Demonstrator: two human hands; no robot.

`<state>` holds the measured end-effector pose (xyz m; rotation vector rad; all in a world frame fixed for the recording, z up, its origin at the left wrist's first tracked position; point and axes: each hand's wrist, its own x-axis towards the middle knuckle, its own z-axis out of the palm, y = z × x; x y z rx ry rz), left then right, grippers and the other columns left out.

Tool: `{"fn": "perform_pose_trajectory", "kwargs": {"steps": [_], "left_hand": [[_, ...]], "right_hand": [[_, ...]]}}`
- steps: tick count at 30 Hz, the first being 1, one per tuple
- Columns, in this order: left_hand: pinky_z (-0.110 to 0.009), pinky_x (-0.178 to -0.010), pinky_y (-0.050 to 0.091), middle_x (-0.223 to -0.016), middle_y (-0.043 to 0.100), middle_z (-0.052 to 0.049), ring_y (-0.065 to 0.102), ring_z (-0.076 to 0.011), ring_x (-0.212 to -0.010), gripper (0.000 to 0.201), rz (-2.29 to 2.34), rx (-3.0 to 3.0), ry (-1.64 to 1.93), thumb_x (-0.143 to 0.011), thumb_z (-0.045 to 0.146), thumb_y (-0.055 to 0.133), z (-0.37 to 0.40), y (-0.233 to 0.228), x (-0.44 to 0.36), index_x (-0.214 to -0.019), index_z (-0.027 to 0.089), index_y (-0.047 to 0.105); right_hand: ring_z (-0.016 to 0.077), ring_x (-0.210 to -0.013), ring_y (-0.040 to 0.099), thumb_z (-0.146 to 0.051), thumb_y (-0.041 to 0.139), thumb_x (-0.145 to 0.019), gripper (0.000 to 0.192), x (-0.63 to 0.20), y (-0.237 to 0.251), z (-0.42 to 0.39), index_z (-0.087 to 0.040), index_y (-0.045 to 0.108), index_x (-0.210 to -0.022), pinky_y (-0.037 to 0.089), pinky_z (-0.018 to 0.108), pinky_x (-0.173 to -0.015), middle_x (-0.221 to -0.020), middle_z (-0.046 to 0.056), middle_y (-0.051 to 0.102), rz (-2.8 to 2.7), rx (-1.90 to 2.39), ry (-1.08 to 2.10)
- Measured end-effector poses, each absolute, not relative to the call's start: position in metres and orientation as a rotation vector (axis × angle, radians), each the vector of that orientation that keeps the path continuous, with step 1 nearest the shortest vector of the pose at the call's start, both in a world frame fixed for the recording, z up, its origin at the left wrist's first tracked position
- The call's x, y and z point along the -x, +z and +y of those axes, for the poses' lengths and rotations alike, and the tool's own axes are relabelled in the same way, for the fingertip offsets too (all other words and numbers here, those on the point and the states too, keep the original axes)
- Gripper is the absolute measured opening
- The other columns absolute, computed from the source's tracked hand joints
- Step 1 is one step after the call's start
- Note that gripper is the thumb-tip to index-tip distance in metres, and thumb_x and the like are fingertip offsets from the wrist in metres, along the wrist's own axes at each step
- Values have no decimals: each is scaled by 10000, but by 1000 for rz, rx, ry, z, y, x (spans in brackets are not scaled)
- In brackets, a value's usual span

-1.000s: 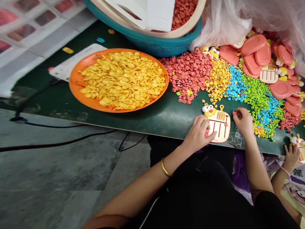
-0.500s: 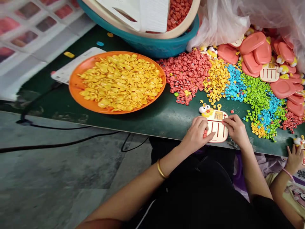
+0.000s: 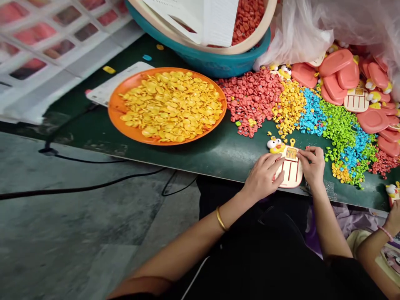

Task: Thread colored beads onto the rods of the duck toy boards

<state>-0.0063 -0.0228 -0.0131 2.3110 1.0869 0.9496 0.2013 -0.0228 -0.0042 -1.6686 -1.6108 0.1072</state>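
Note:
A cream toy board (image 3: pixel 292 177) with long slots, a small picture window and a yellow duck head (image 3: pixel 276 146) lies flat at the table's front edge. My left hand (image 3: pixel 263 175) rests over its left side, gripping it with fingers curled onto the face and thumb low. Small red pieces (image 3: pixel 274 176) show partly beneath those fingers. At the board's upper right edge, my right hand (image 3: pixel 313 166) is closed in a pinch; whatever lies between its fingertips is too small to make out. A yellow ring-shaped tab (image 3: pixel 292 142) sticks up at the board's top.
Left of me stands an orange tray (image 3: pixel 114 118) heaped with yellow discs. Piles of red (image 3: pixel 256 98), yellow (image 3: pixel 289 104), blue (image 3: pixel 312 110) and green pieces (image 3: pixel 339 121) spread behind the board. Stacked basins (image 3: pixel 218 64) stand behind. Another person's hand (image 3: pixel 394 218) is at far right.
The view has shifted, so the scene sits further right. My left fingers have moved up across the board's face. My right fingertips remain at its upper right edge. The other person's hand has lowered.

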Motion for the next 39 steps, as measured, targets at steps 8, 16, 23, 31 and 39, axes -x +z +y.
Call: {"fn": "perform_pose_trajectory", "kwargs": {"steps": [8,16,23,31,39], "left_hand": [[-481,-997,489,-1148,596,-167,526,-309,-1119,332,1183,-2285,1069,-898,305,581,-24,-16,0,-1165,109,585],[-474,-1025,467,-1245,555,-170,493,-308,-1180,421,1220,-2275,1063,-926,312,565,-29,-16,2,-1299,124,514],[-451,-918,502,-1016,582,-124,510,-287,-1030,214,1261,-2238,1134,-889,329,610,-27,-17,6,-1003,157,554],[-420,-885,484,-1030,596,-125,523,-265,-996,158,1158,-2251,1043,-921,312,571,-24,-16,9,-961,160,557],[-467,-913,433,-1349,594,-68,504,-298,-1159,390,1054,-2453,755,-926,213,524,-24,-12,10,-1291,298,631]], "right_hand": [[188,-899,609,-255,583,-926,212,-194,-3,-17,-238,790,-972,525,343,-822,-929,58,636,-1639,1679,283],[189,-901,591,-268,534,-960,266,-197,-6,-9,-213,769,-1071,523,340,-820,-947,72,600,-1696,1615,281],[195,-927,622,-211,504,-951,278,-185,3,-42,-249,763,-1044,545,348,-840,-979,73,625,-1867,1598,315],[211,-996,625,-241,533,-961,238,-148,32,12,-233,752,-1053,512,345,-909,-1014,74,713,-1895,1621,328],[228,-948,656,-279,593,-909,212,-119,57,88,-207,777,-987,459,303,-825,-951,94,755,-2418,2064,480]]}}
